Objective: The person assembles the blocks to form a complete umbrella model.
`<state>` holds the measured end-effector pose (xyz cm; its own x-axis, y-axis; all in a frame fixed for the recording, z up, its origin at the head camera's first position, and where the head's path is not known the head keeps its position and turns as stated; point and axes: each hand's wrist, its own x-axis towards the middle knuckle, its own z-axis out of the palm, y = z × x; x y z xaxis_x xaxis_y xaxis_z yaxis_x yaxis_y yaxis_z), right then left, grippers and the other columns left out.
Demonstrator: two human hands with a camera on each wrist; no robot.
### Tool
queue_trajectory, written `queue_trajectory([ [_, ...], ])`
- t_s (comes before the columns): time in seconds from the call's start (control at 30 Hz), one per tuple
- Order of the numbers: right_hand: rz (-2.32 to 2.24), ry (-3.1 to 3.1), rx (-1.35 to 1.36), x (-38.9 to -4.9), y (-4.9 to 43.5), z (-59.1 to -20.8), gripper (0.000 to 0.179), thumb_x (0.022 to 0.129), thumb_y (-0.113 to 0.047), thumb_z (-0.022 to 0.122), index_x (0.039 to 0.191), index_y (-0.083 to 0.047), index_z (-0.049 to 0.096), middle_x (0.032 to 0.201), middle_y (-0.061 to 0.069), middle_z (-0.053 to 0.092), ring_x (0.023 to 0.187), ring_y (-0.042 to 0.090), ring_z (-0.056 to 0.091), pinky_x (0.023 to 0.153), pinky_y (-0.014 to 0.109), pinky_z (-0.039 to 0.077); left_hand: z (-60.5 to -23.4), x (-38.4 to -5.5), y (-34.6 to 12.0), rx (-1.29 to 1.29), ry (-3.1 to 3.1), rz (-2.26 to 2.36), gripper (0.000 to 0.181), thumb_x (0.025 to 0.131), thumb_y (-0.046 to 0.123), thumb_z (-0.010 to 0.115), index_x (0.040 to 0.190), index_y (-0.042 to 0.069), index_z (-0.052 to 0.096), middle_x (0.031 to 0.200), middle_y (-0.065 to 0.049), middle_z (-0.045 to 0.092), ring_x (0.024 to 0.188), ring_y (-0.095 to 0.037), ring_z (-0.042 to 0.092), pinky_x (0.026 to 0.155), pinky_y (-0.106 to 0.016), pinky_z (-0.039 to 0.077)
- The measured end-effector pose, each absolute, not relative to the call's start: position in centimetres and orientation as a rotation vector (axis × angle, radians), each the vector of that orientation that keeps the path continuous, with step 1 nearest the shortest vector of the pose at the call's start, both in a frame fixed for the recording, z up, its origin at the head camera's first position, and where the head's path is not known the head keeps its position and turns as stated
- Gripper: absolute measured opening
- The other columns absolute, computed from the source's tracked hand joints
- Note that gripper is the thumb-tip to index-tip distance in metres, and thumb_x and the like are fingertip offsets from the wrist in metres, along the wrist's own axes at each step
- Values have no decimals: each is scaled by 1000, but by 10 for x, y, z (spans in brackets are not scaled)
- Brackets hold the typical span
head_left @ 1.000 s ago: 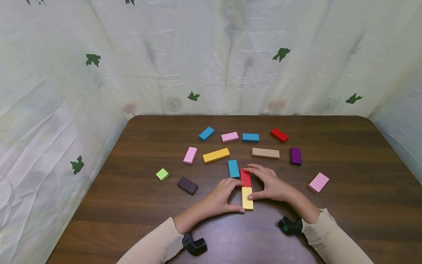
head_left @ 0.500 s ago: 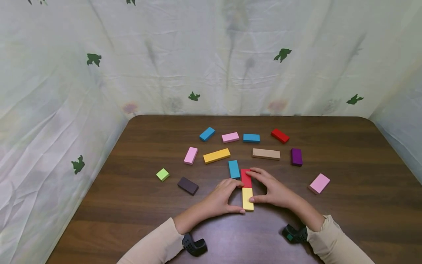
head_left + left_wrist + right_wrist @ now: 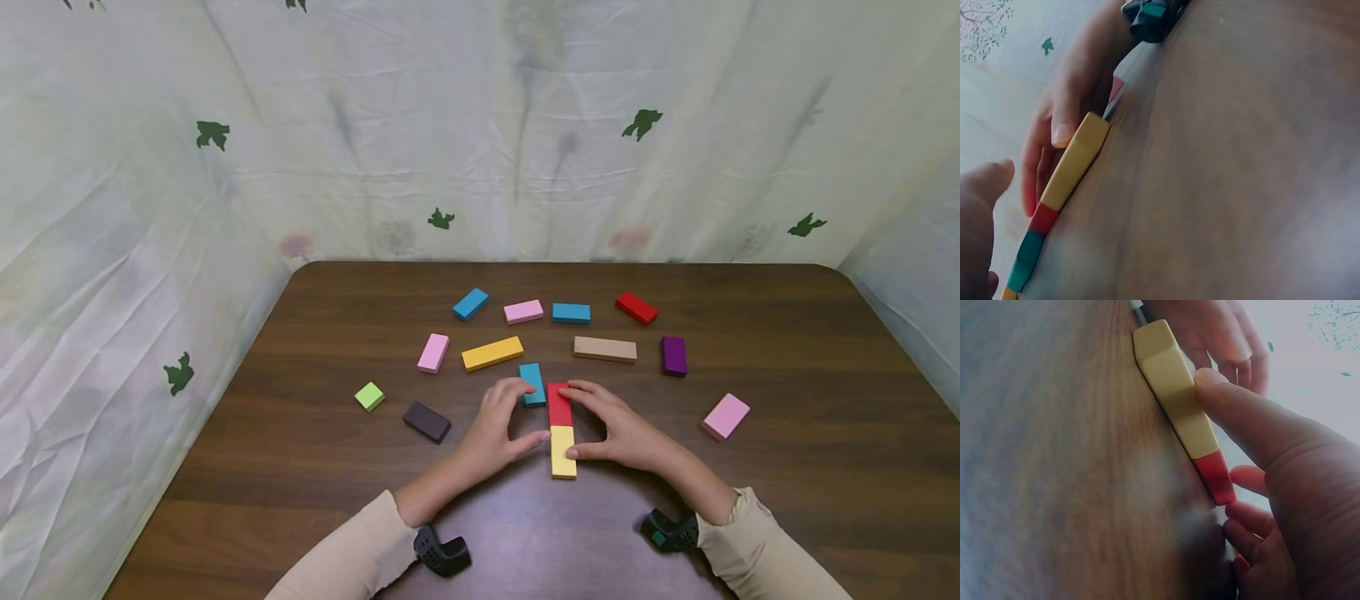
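Observation:
In the head view a red block (image 3: pixel 559 405) and a pale yellow block (image 3: pixel 563 452) lie end to end in a column. My right hand (image 3: pixel 618 425) rests along their right side, fingertips on the red one and thumb at the yellow one's edge. A blue block (image 3: pixel 531 377) lies just left of the red one's upper end. Over its lower left part reach the fingers of my left hand (image 3: pixel 491 429), whose thumb points at the yellow block's left edge. The left wrist view shows that thumb (image 3: pixel 991 178) raised, with a gap between it and the blocks.
Behind lie an orange-yellow block (image 3: pixel 492 354), a tan block (image 3: pixel 604 349), a red block (image 3: pixel 636 308) and several blue and pink ones. To the left are a lime green block (image 3: pixel 369 397) and a dark block (image 3: pixel 427 422); to the right, a purple block (image 3: pixel 673 356) and a pink block (image 3: pixel 725 416).
My left hand has left the lower end of the yellow block and moved up to the blue block. Earlier, my right fingers shifted slightly right on the red block. The blocks have stayed put.

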<state>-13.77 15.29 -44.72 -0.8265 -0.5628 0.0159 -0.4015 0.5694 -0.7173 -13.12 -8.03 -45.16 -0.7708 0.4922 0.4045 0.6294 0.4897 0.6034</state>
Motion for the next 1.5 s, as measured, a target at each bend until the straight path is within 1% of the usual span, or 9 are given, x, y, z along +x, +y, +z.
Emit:
queue_trajectory([
  [0.13, -1096, 2591, -801, -138, 153, -448, 80, 70, -55, 68, 137, -24, 37, 140, 4, 28, 126, 26, 27, 95, 54, 29, -452, -139, -82, -926, -2572, -1154, 61, 77, 24, 72, 125, 2, 41, 127, -10, 40, 117, -21, 37, 97, -40, 32],
  [0.3, -1097, 2589, -795, -139, 153, -448, 81, 69, -56, 68, 137, -23, 37, 141, 4, 28, 126, 26, 27, 95, 54, 29, -453, -151, -84, -854, -2652, -1160, 68, 78, 24, 71, 131, 0, 37, 132, -11, 39, 121, -21, 35, 100, -38, 29],
  [0.57, -1088, 2586, -789, -139, 153, -448, 82, 69, -56, 68, 137, -23, 37, 141, 3, 28, 126, 27, 27, 95, 55, 29, -452, -162, -86, -773, -2876, -1086, 76, 79, 34, 68, 138, 4, 30, 138, -10, 35, 127, -23, 29, 101, -39, 27],
  [0.7, -1095, 2581, -794, -139, 153, -448, 82, 69, -56, 68, 137, -23, 37, 141, 3, 28, 126, 27, 26, 95, 54, 29, -452, -166, -87, -799, -2909, -1036, 74, 81, 33, 67, 138, 4, 30, 138, -11, 35, 127, -24, 29, 102, -38, 25],
  [1.0, -1100, 2579, -793, -139, 153, -447, 81, 70, -54, 69, 137, -23, 37, 141, 3, 27, 126, 26, 26, 96, 53, 28, -454, -172, -87, -793, -2900, -1043, 66, 83, 29, 65, 135, 3, 33, 135, -11, 39, 125, -24, 32, 101, -38, 28],
  [1.23, -1098, 2582, -781, -138, 153, -447, 81, 69, -55, 69, 137, -24, 36, 141, 3, 28, 126, 26, 26, 95, 54, 29, -453, -177, -86, -793, -2827, -1083, 61, 85, 22, 63, 133, 0, 34, 134, -14, 38, 124, -23, 34, 101, -37, 28],
  [1.5, -1095, 2587, -787, -139, 153, -447, 82, 69, -56, 68, 137, -23, 37, 140, 3, 28, 126, 26, 26, 95, 53, 28, -454, -187, -78, -774, -2826, -1072, 58, 86, 22, 62, 134, 2, 36, 135, -12, 38, 125, -21, 34, 101, -34, 28],
])
